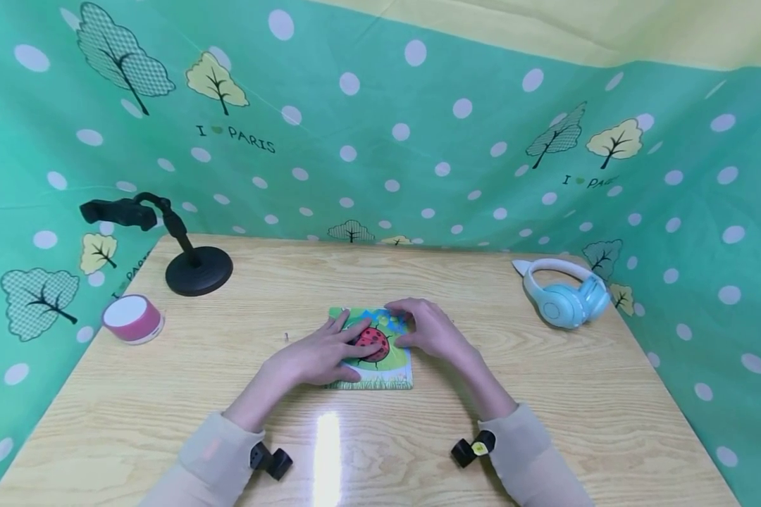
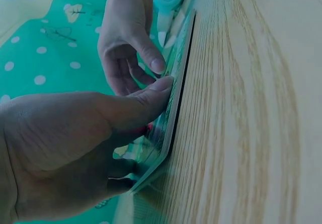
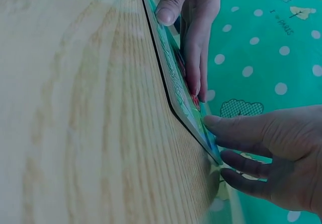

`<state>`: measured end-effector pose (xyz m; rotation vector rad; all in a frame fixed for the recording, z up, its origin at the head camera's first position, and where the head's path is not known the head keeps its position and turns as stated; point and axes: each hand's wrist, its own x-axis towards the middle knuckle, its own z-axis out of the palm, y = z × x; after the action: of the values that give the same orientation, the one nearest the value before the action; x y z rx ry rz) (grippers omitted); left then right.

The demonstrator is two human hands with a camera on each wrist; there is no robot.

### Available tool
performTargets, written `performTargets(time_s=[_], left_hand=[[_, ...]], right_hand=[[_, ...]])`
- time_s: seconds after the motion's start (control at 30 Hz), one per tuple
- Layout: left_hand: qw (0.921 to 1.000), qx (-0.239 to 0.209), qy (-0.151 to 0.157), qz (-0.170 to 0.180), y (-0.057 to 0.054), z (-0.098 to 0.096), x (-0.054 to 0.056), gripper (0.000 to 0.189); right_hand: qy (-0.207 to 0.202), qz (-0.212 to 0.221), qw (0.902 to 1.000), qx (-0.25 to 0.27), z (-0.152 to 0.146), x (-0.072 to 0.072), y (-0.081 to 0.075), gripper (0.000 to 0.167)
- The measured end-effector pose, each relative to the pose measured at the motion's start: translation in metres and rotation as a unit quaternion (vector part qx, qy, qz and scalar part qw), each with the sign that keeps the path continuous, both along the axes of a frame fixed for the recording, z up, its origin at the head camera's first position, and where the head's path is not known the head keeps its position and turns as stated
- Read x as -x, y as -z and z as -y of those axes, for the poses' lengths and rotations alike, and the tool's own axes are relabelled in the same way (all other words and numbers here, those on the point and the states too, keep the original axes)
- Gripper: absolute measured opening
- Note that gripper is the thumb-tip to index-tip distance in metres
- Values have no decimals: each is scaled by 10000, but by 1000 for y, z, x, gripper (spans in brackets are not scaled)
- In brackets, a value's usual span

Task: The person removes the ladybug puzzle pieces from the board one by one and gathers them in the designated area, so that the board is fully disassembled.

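A thin square ladybug picture board (image 1: 390,373) lies flat on the wooden table, its red spotted ladybug (image 1: 374,345) in the middle. My left hand (image 1: 320,355) rests across the left half of it, fingers spread over the ladybug and thumb near the front edge. The right hand (image 1: 434,331) arches over the back right corner. Its thumb (image 3: 214,121) is at the board's face, while its other fingers (image 3: 246,166) reach the edge, loosely bent. In the left wrist view, the left thumb (image 2: 161,84) lies along the board's near side.
At the back left stands a black stand with a bent arm (image 1: 196,271), with a pink and white round container (image 1: 133,320) in front of it. Light blue headphones (image 1: 564,299) lie at the back right. A green dotted curtain (image 1: 380,176) hangs behind the table.
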<state>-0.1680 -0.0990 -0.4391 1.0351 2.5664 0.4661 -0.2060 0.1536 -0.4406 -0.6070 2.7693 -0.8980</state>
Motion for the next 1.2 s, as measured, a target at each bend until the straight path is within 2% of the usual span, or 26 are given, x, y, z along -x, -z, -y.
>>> performTargets(time_s=[0.33, 0.47, 0.83, 1.2], left_hand=[[9999, 87, 93, -32, -1, 0, -1, 55], [9999, 75, 102, -11, -1, 0, 0, 56], [9998, 59, 210, -40, 1, 1, 1, 57], [9998, 81, 171, 25, 0, 0, 2, 57]], right_hand=[[-284, 292, 9988, 266, 1, 3, 2, 67], [-217, 338, 9988, 263, -2, 5, 2, 69], [60, 59, 9998, -159, -3, 3, -1, 69], [65, -222, 9988, -422, 1, 0, -4, 64]])
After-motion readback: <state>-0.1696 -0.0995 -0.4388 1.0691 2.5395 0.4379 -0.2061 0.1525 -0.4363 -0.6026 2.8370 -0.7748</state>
